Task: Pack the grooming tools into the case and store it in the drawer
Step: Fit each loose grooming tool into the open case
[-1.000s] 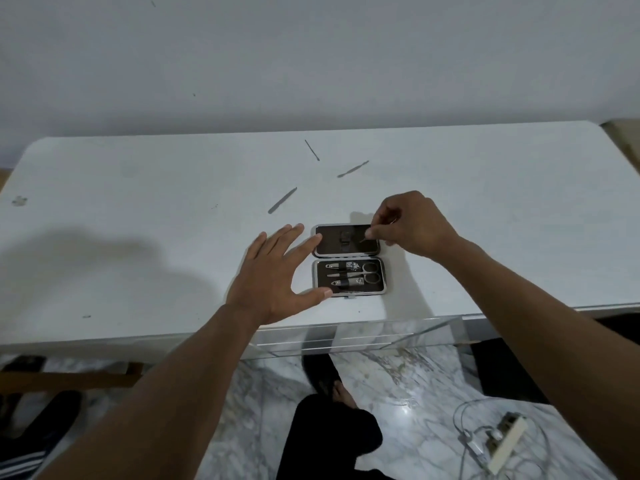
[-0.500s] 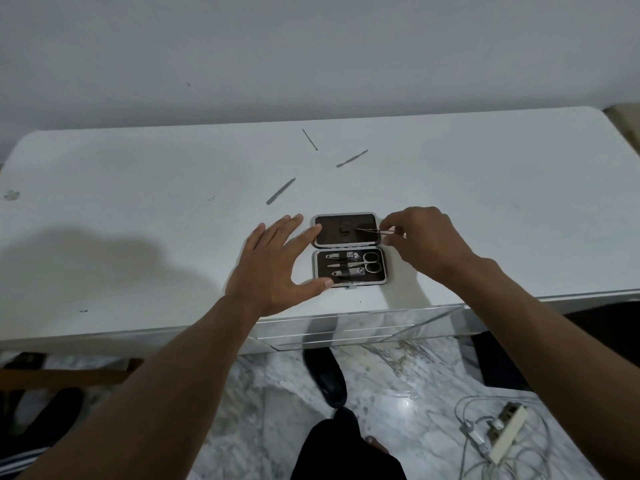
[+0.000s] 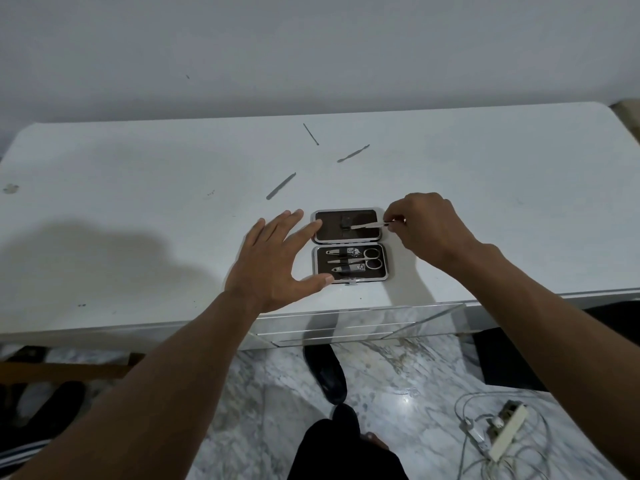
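Note:
An open dark grooming case [image 3: 349, 244] with a silver rim lies near the table's front edge. Its near half holds clippers and small scissors [image 3: 360, 261]. My right hand [image 3: 427, 230] pinches a thin metal tool, likely tweezers [image 3: 367, 224], whose tip points at the strap in the case's far half. My left hand [image 3: 277, 261] is spread open against the case's left side, thumb at the near corner. Three loose metal tools lie farther back: a file [image 3: 281, 186], a thin pick [image 3: 310, 134] and a cuticle tool [image 3: 353, 153].
The white table [image 3: 502, 188] backs onto a grey wall. A clear drawer front [image 3: 356, 323] sits under the table edge below the case. On the marble floor are a power strip with cables [image 3: 502, 434] and a black shoe [image 3: 327, 372].
My right hand has drawn back to the right of the case, and the thin tool now shows in its pinch over the far half. The left hand stayed at the case.

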{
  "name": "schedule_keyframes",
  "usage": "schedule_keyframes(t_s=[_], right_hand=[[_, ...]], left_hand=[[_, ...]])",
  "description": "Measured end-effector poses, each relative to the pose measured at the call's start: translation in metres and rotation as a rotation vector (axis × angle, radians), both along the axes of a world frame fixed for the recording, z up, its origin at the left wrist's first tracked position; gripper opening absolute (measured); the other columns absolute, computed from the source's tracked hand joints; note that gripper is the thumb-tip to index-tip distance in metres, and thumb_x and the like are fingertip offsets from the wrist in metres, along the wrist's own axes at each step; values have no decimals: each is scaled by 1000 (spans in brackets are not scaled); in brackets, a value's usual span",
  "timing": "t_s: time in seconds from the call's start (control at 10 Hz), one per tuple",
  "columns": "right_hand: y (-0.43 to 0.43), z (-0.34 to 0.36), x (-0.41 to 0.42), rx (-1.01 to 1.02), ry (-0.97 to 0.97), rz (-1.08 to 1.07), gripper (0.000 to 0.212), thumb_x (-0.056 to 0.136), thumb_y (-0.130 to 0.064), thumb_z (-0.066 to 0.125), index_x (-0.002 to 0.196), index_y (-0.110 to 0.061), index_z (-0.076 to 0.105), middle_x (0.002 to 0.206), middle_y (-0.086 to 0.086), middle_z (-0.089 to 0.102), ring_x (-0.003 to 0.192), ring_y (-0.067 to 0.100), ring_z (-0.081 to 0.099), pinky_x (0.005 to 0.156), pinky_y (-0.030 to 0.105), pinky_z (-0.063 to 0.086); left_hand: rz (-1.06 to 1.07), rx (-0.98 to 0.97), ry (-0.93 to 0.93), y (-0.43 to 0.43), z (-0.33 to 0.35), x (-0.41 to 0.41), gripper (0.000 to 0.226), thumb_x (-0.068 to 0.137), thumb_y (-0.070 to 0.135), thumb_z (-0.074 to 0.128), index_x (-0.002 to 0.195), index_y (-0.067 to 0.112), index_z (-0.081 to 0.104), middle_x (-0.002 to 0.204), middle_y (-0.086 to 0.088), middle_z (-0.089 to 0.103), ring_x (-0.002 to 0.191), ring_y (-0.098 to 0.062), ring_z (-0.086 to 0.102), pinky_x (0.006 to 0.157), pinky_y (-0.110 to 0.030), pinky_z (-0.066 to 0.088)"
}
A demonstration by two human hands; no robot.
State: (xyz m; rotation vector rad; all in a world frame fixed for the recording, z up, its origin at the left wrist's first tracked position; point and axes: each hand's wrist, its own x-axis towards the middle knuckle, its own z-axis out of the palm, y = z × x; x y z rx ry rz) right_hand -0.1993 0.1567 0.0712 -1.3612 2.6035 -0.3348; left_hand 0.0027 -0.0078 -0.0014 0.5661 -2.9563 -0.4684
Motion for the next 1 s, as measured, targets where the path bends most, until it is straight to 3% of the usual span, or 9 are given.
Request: schedule_keyframes(t_s=[0.1, 0.5, 1.0], right_hand=[[-5, 3, -3, 2, 1, 20, 20, 89, -10, 58, 103, -13, 73, 100, 13, 69, 94, 31, 60, 71, 28, 33], [-25, -2, 5, 73, 7, 80, 15, 84, -10, 57, 88, -12, 72, 87, 10, 70, 80, 32, 62, 71, 35, 51], [-33, -5, 7, 91, -56, 82, 16, 86, -12, 59, 91, -13, 74, 92, 11, 71, 86, 31, 63, 72, 33, 50]], left_hand=[[0, 1, 5, 0, 1, 0, 91, 76, 86, 35, 152, 39, 22, 163, 3, 22, 150, -14, 13, 123, -45, 9], [1, 10, -7, 1, 2, 0, 91, 75, 87, 34, 152, 39, 22, 163, 3, 21, 151, -15, 12, 123, -44, 8], [-3, 1, -9, 1, 2, 0, 90, 76, 86, 34, 152, 40, 21, 163, 4, 20, 151, -14, 12, 123, -45, 9]])
